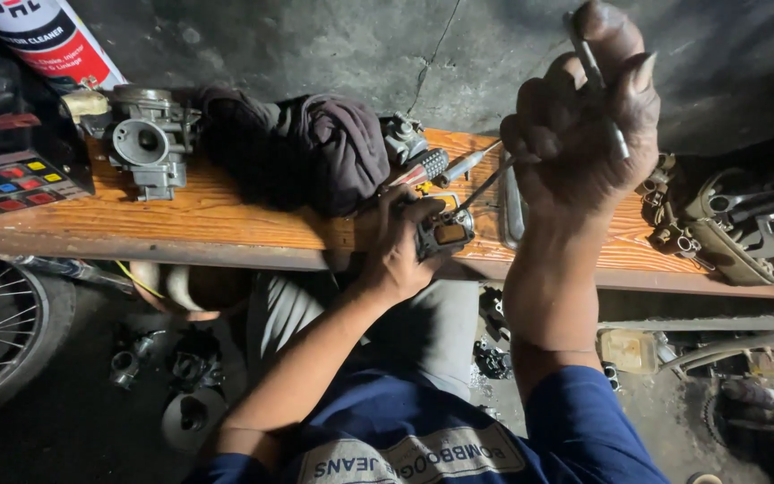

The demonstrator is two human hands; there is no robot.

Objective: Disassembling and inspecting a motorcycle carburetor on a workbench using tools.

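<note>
Right hand (pixel 584 125) (raised) before wooden bench (pixel 217 211), rag (pixel 315 148)

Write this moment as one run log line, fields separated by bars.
left hand: holds small carburetor part | right hand: raised, grips thin metal tool | wooden bench: carburetor, dark rag

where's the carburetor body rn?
Head view, left end of the wooden bench: the carburetor body sits beside the dark rag, below the spray can.
</note>
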